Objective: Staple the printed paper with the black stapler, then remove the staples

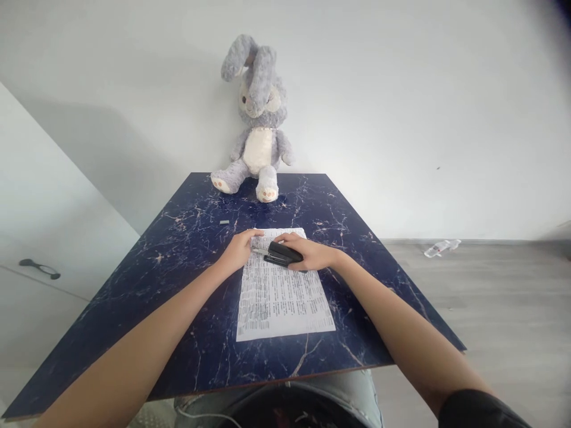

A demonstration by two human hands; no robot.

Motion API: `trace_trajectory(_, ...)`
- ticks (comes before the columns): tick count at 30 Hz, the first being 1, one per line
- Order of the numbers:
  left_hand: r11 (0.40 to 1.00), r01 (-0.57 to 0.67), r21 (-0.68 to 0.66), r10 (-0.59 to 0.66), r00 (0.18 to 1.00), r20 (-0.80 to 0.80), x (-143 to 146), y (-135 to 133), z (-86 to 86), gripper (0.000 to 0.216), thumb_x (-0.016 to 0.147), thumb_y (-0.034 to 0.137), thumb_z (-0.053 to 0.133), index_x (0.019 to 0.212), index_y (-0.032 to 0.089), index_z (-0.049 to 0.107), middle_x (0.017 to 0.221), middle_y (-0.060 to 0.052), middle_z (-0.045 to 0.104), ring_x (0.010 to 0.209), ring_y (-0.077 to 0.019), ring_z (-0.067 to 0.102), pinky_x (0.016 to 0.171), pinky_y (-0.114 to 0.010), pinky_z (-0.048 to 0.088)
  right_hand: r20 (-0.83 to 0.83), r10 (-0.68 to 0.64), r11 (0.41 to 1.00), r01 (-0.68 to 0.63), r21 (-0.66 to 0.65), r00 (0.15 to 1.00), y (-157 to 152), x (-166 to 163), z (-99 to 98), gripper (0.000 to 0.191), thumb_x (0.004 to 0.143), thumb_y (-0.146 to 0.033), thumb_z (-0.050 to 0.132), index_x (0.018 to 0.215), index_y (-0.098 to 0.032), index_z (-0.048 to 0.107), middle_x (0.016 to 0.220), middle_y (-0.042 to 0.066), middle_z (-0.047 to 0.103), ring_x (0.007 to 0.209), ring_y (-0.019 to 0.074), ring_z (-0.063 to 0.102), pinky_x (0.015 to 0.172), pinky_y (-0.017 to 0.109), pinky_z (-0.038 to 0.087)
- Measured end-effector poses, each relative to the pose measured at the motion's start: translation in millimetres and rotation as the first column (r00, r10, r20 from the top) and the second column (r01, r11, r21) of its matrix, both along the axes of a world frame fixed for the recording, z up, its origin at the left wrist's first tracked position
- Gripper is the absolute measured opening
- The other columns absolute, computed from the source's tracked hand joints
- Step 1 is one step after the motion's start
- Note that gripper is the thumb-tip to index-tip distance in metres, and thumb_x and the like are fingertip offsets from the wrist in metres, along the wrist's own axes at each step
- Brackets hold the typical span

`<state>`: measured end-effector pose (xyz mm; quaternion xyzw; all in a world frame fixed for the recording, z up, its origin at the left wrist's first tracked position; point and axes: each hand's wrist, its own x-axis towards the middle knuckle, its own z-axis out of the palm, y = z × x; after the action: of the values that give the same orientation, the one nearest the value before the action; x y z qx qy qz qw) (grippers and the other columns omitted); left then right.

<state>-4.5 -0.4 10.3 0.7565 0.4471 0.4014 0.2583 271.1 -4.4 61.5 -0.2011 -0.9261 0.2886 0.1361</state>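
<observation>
Stapler (pixel 285 254), black, lying across the upper part of the printed paper (pixel 285 303), its silvery inner metal strip jutting out at the left end. Right hand (pixel 312 252) over the stapler's right end, fingers closed around the black body. Left hand (pixel 238 252) at the paper's upper left edge, one finger stretched over the page towards its far corner, the rest near the metal tip; cannot tell whether they pinch it or merely sit beside it.

Surface (pixel 187 309) dark blue, marbled. Small grey piece (pixel 224 222) left of the paper's far end, too small to identify. Plush rabbit (pixel 259 145) seated at the far edge, well apart from both hands.

Hazards, as judged: if the right grip slackens, the stapler may roll or twist on loose paper. A hard press now could nip left fingers, so near the metal end. Any staples inside might spill should the strip come free under a sharp tug. Paper looks unweighted below the stapler; a dragging wrist could skew or crease it
</observation>
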Motion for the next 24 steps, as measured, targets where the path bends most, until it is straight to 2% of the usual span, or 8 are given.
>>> trace_trajectory(3,0.995,-0.076,0.059,0.064,0.981,0.183,3,-6,12.8,0.034,0.096,0.014,0.043,0.11,0.021,0.074,0.134,-0.008,0.071,0.131,-0.023,0.062,0.122,-0.05,0.038,-0.067,-0.066,0.996,0.07,0.06,0.996,-4,-7,-1.2,0.056,0.084,-0.006,0.062,0.138,-0.018,0.057,0.141,0.013,0.059,0.123,0.0277,0.059,0.107,0.047,0.049)
trace_trajectory(5,0.997,-0.078,-0.023,0.081,0.916,0.393,6,-8,18.4,0.028,0.101,0.026,0.048,0.117,0.021,0.07,0.14,-0.009,0.067,0.134,-0.0238,0.061,0.12,-0.05,0.041,-0.102,-0.178,0.962,0.195,0.192,0.979,-6,-9,-2.4,0.066,0.082,-0.001,0.056,0.146,-0.019,0.05,0.142,0.014,0.058,0.123,0.0284,0.059,0.104,0.048,0.052)
trace_trajectory(7,0.974,0.051,-0.222,0.092,0.804,0.588,10,-9,19.9,0.03,0.102,0.038,0.051,0.119,0.02,0.068,0.142,-0.014,0.066,0.131,-0.0265,0.064,0.114,-0.05,0.048,-0.098,-0.294,0.865,0.308,0.396,0.951,-8,-12,-4.3,0.072,0.081,0.004,0.05,0.149,-0.019,0.047,0.147,0.015,0.054,0.128,0.031,0.056,0.102,0.049,0.053)
trace_trajectory(9,0.878,0.26,-0.402,0.113,0.704,0.702,13,-9,18.0,0.036,0.103,0.045,0.051,0.116,0.016,0.069,0.14,-0.018,0.066,0.126,-0.0284,0.067,0.109,-0.048,0.053,-0.055,-0.362,0.742,0.323,0.587,0.931,-10,-16,-6.4,0.071,0.085,0.007,0.045,0.151,-0.018,0.048,0.15,0.016,0.052,0.133,0.0335,0.051,0.101,0.051,0.053)
trace_trajectory(11,0.777,0.397,-0.489,0.137,0.652,0.746,16,-8,14.7,0.037,0.104,0.045,0.053,0.113,0.014,0.071,0.136,-0.02,0.068,0.122,-0.0274,0.069,0.107,-0.045,0.054,-0.001,-0.38,0.653,0.269,0.708,0.925,-12,-20,-7.3,0.064,0.092,0.006,0.043,0.151,-0.018,0.049,0.15,0.015,0.053,0.135,0.0343,0.048,0.1,0.05,0.053)
trace_trajectory(13,0.742,0.431,-0.514,0.164,0.626,0.763,17,-7,11.4,0.028,0.102,0.037,0.06,0.112,0.014,0.073,0.132,-0.018,0.071,0.117,-0.0239,0.071,0.105,-0.039,0.056,0.043,-0.377,0.608,0.212,0.766,0.925,-13,-23,-6.9,0.056,0.098,0.002,0.041,0.15,-0.019,0.051,0.151,0.014,0.053,0.136,0.0339,0.048,0.097,0.047,0.052)
trace_trajectory(18,0.744,0.431,-0.511,0.161,0.626,0.763,16,-8,8.0,0.016,0.096,0.026,0.071,0.105,0.014,0.074,0.119,-0.014,0.076,0.107,-0.0192,0.073,0.103,-0.034,0.056,0.083,-0.364,0.586,0.159,0.794,0.928,-14,-24,-2.1,0.049,0.104,-0.004,0.045,0.15,-0.021,0.051,0.153,0.012,0.052,0.137,0.0342,0.047,0.098,0.046,0.05)
trace_trajectory(24,0.772,0.386,-0.504,0.142,0.668,0.73,16,-7,9.4,0.022,0.092,0.028,0.076,0.108,0.013,0.074,0.123,-0.014,0.074,0.114,-0.0217,0.071,0.111,-0.038,0.052,0.07,-0.38,0.58,0.178,0.795,0.922,-15,-21,1.9,0.051,0.101,0.001,0.041,0.146,-0.019,0.054,0.153,0.013,0.052,0.136,0.0327,0.048,0.097,0.045,0.05)
